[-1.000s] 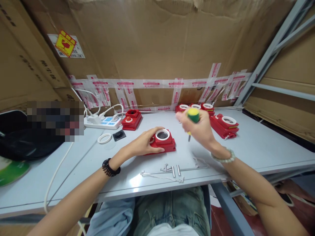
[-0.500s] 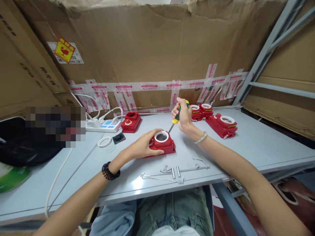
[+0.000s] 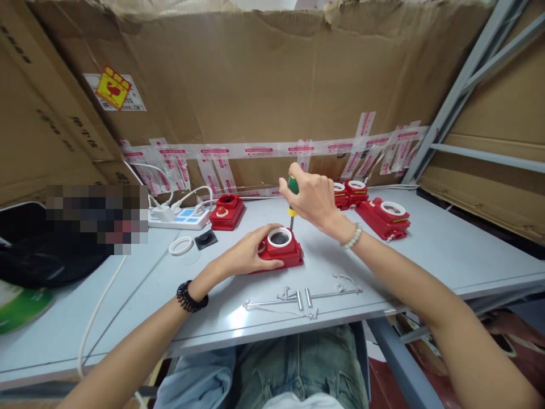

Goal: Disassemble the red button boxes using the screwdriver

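Observation:
My left hand (image 3: 255, 249) is wrapped round the left end of a red housing (image 3: 293, 257) and steadies it on the table. A white ring (image 3: 280, 237) with a dark centre sits on top of this housing. In my right hand (image 3: 314, 199) is a screwdriver (image 3: 292, 186) with a green and yellow handle. It stands almost upright, its shaft reaching down to the housing's far right corner beside the ring. The exact spot where the tip meets the housing is too small to make out. Metal pins and small screws (image 3: 289, 294) lie in front of the housing.
Further red housings (image 3: 385, 218) stand at the right, and another red housing (image 3: 227, 212) at the back left beside a power strip (image 3: 181, 217). A loose white ring (image 3: 181, 246) and a black square part (image 3: 206, 240) lie left. A cardboard wall (image 3: 264, 85) closes off the back.
My right hand has turned over the handle and shifted left, bringing the screwdriver from a slant to nearly upright. The left hand and the housing have stayed in place.

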Available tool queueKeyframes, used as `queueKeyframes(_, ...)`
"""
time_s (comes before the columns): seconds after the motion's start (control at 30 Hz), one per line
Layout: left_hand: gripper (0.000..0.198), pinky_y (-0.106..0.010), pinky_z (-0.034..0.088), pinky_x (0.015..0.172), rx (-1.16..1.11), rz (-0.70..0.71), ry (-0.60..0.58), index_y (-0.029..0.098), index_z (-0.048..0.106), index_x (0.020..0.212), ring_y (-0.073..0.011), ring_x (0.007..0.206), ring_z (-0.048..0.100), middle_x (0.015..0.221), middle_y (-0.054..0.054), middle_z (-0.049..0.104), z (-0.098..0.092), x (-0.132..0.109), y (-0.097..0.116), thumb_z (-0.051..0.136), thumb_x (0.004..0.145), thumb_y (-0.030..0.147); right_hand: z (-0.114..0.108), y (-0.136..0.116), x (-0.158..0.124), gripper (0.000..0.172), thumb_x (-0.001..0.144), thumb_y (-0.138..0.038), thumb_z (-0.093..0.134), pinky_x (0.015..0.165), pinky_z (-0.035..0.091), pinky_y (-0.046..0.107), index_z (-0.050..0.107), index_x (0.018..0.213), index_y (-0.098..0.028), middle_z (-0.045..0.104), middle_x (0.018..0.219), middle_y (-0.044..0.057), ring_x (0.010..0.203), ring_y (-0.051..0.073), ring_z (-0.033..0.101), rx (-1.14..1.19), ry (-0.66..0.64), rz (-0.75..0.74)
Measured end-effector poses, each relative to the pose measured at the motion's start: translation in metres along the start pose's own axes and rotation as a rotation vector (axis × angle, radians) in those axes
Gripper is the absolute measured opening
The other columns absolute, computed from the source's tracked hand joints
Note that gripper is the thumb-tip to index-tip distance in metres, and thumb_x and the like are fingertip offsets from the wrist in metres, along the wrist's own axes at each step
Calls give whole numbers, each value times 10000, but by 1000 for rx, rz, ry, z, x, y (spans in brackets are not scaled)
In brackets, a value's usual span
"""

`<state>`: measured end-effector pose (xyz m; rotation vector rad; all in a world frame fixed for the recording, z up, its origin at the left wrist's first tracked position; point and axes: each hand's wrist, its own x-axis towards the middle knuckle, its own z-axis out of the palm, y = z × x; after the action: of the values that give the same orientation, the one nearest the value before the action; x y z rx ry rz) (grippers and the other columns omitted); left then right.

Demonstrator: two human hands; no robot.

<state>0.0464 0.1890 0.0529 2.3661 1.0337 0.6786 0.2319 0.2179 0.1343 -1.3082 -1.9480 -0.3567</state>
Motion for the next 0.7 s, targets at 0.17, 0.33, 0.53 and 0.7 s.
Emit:
queueKeyframes(0.17,718,-420,473,1002,-17,3,-7,234,432,1356,-296,1167,579,1343,-101,561,0,0,-1,722,748,482,-23,-10,19,326,935,-373,429,635,338,329,581,772,-135,585,688,114,711,235,572,-181,-247,-118)
queueKeyframes(0.33,726,-426,472,1002,-20,8,-18,227,427,1356,-295,1171,576,1345,-109,556,-1,0,-2,730,743,470,-49,4,35,168,906,-296,501,603,337,287,533,1017,-174,596,740,31,634,152,519,6,-604,-298)
queueKeyframes(0.53,707,-428,472,1002,-39,4,-21,238,438,1350,-297,1193,567,1372,-110,536,-1,0,0,725,747,470,-55,8,38,239,878,-394,594,518,291,269,565,929,-163,525,660,6,564,127,481,-228,-597,-286)
queueKeyframes(0.7,705,-419,475,1000,-32,-9,-29,241,430,1354,-299,1205,556,1374,-107,533,-2,0,1,724,751,459,-52,0,48,161,879,-326,602,555,295,296,601,869,-165,566,696,37,604,150,500,-210,-663,-247)
